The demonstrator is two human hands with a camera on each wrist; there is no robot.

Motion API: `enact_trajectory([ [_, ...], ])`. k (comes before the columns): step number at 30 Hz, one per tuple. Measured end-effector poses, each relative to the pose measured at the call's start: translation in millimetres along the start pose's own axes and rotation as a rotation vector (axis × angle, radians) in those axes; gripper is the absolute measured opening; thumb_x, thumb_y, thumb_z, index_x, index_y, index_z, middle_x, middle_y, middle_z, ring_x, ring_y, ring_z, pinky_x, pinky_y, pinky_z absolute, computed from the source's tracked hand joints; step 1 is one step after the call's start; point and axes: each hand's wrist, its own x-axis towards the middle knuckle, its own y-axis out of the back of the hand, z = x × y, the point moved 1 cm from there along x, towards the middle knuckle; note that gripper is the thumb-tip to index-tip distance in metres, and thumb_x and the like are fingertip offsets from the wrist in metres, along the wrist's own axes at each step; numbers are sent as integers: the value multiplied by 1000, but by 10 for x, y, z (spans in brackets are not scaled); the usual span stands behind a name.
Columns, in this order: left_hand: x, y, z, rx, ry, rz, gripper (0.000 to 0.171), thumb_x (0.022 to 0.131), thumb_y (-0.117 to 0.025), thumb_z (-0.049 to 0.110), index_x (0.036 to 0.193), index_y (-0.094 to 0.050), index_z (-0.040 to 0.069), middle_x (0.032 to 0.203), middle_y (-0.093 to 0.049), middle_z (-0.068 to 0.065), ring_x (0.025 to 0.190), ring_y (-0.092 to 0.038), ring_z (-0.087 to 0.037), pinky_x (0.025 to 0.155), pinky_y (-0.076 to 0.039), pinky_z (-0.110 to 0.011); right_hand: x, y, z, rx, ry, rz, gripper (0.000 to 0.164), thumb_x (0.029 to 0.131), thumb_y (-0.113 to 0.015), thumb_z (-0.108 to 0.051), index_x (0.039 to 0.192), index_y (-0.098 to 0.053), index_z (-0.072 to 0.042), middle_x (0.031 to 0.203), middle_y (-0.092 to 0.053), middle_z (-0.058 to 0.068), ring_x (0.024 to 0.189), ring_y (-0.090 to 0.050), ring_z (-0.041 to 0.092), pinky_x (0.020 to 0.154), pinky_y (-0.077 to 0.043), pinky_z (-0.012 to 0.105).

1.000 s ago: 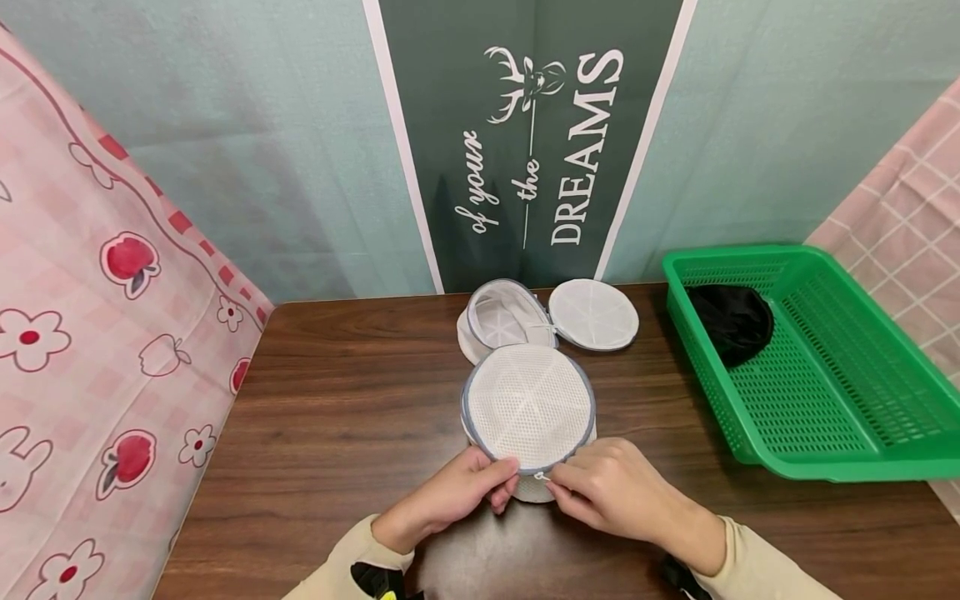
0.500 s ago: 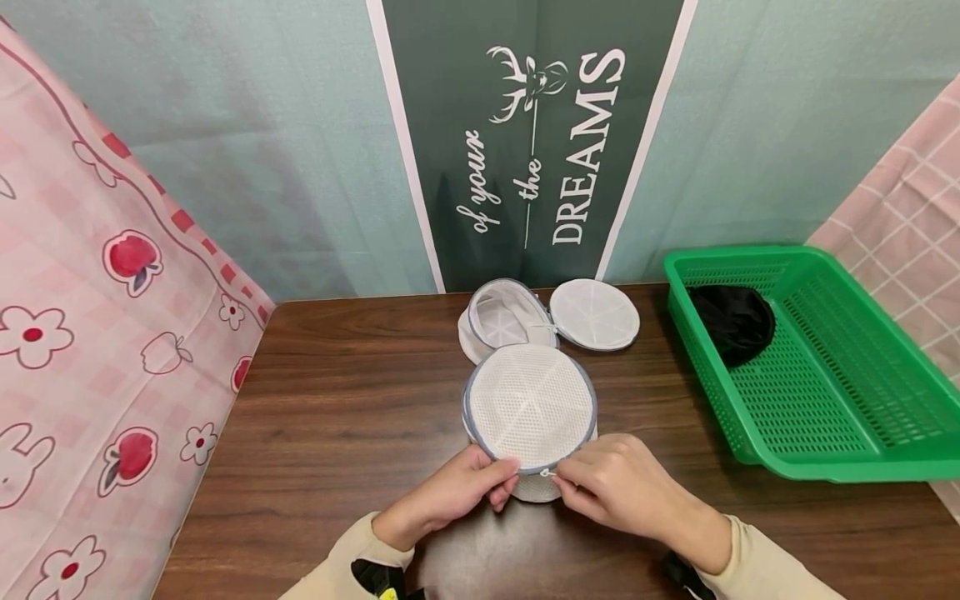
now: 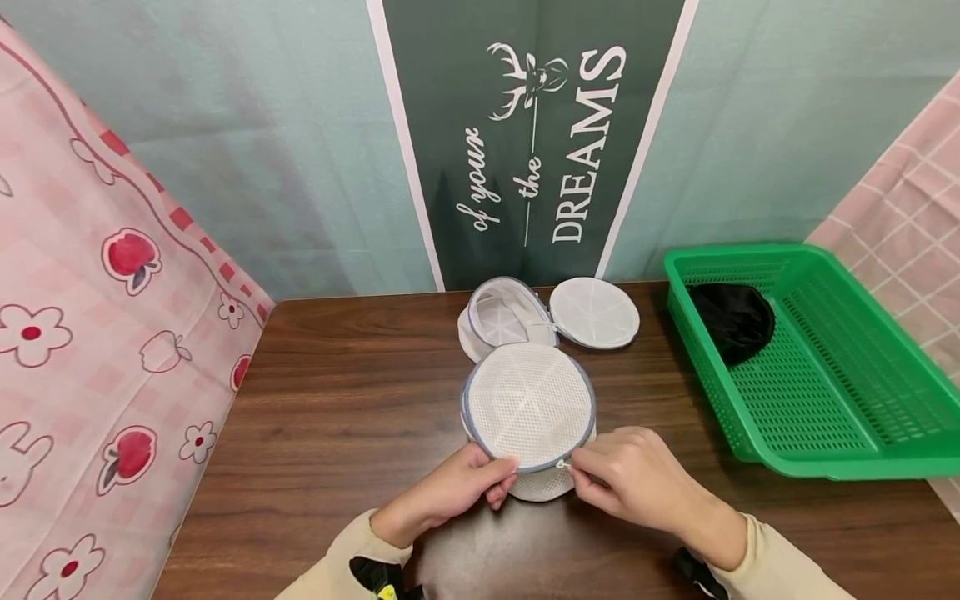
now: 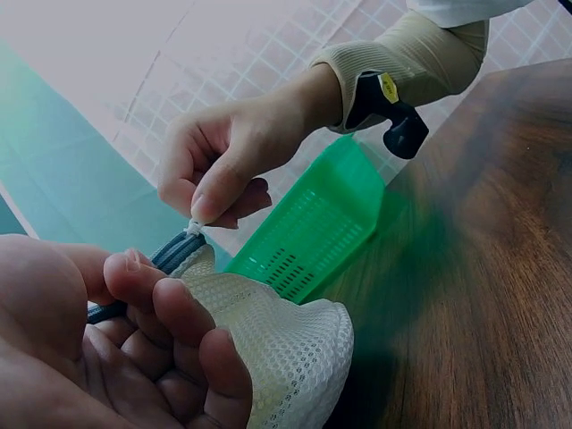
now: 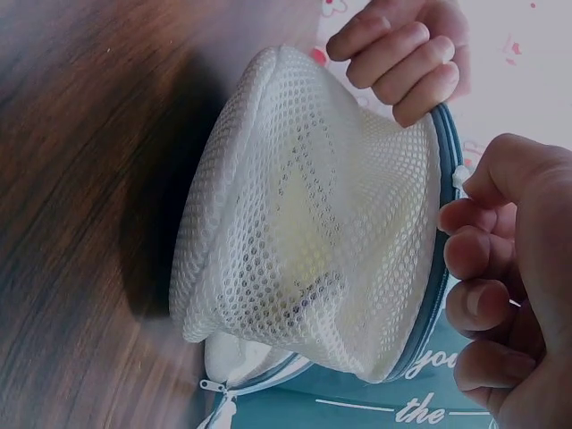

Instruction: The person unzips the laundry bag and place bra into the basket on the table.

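Note:
A round white mesh laundry bag [image 3: 531,404] with a blue-grey zipper rim stands on the table, its lid lying over the top. My left hand [image 3: 468,483] pinches the rim at the front left, thumb on top. With thumb and index finger, my right hand [image 3: 633,479] pinches the white zipper pull [image 3: 562,464] at the front right of the rim. In the right wrist view, the mesh side [image 5: 304,223] bulges and something pale and dark shows faintly through it. Behind stands a second mesh bag [image 3: 504,315], unzipped, its round lid [image 3: 595,313] folded out to the right.
A green plastic basket [image 3: 757,417] sits on the right of the table, with a black cloth item [image 3: 731,323] in it. The brown wooden table [image 3: 337,400] ends at a hanging teal cloth [image 3: 322,150] behind and a pink printed cloth [image 3: 67,350] on the left.
My right hand has drawn the zipper pull rightward along the rim, from the front middle to the front right. My left hand keeps its hold in the same place.

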Motion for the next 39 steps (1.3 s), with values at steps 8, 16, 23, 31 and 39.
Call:
enact_trajectory([
  [8,4,-2,2,-14,4,-4,40,104,-48,12,80,-44,-20,61,-46,5,59,-44,-8,62,-42,-20,-17,23,32,-18,-14,14,25,88,-52,-18,66,-43,-25,61,-31,-17,53,-27,-2,48,-22,14],
  [16,11,10,-9,-18,19,-10,38,104,-48,12,80,-44,-18,60,-46,6,58,-44,-7,62,-42,-20,-49,71,65,-37,-89,-30,26,91,-51,-22,66,-49,-27,58,-33,-17,51,-32,-2,47,-23,15],
  [23,19,19,-22,-19,11,-22,40,105,-47,13,81,-43,-19,61,-44,6,58,-44,-8,62,-42,-19,-57,80,99,-65,-97,-12,23,87,-52,-20,65,-48,-26,58,-33,-17,51,-30,-2,46,-22,16],
  [31,7,38,-25,-38,38,-16,34,105,-47,11,74,-48,-4,60,-44,7,59,-42,-7,62,-41,-19,-76,105,156,-96,-136,2,18,78,-54,-16,64,-47,-25,57,-31,-17,51,-26,-1,47,-19,16],
  [39,1,37,-3,-50,39,-8,32,104,-48,9,72,-49,3,59,-42,7,58,-41,-8,60,-40,-20,-90,113,218,-128,-165,21,22,80,-51,-17,61,-43,-24,56,-28,-16,52,-23,-2,47,-16,16],
])
